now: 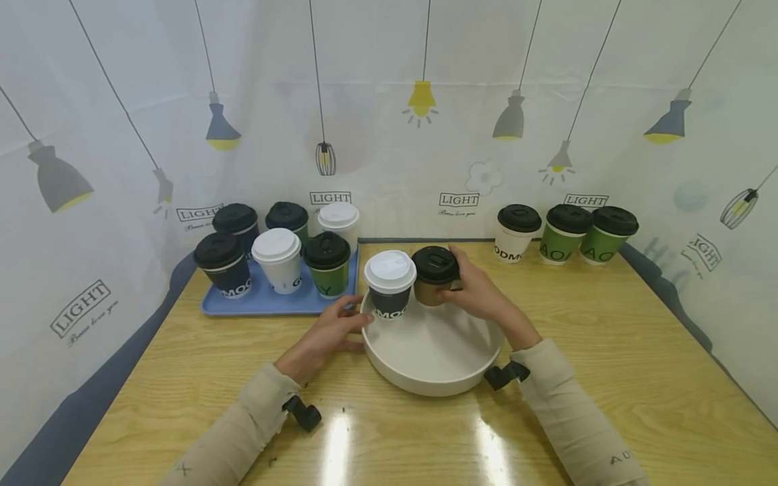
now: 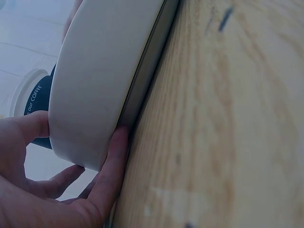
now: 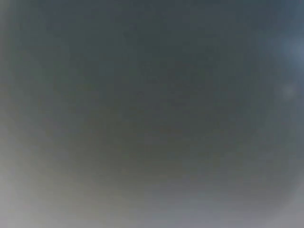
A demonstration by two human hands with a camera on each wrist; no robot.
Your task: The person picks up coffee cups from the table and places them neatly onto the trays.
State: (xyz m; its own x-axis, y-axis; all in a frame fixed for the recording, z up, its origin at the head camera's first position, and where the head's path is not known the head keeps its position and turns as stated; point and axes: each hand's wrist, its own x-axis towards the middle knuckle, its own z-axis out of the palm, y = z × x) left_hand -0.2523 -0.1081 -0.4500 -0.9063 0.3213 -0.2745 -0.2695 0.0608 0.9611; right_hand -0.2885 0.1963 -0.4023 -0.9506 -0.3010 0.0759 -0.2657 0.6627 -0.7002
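I've got the right hand (image 1: 480, 291) gripping the brown cup (image 1: 430, 294), the left hand (image 1: 331, 331) clamped on the round tray (image 1: 437, 351), white-lidded cup (image 1: 390, 278) just beside it

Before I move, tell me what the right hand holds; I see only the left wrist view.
Observer: The right hand holds a brown cup with a black lid.
Operator: Now tell me what lies left of the dish.
Observer: A blue tray, with cups on it.
Operator: Finish with the table's far right.
Observer: One white cup and two green cups stand there.
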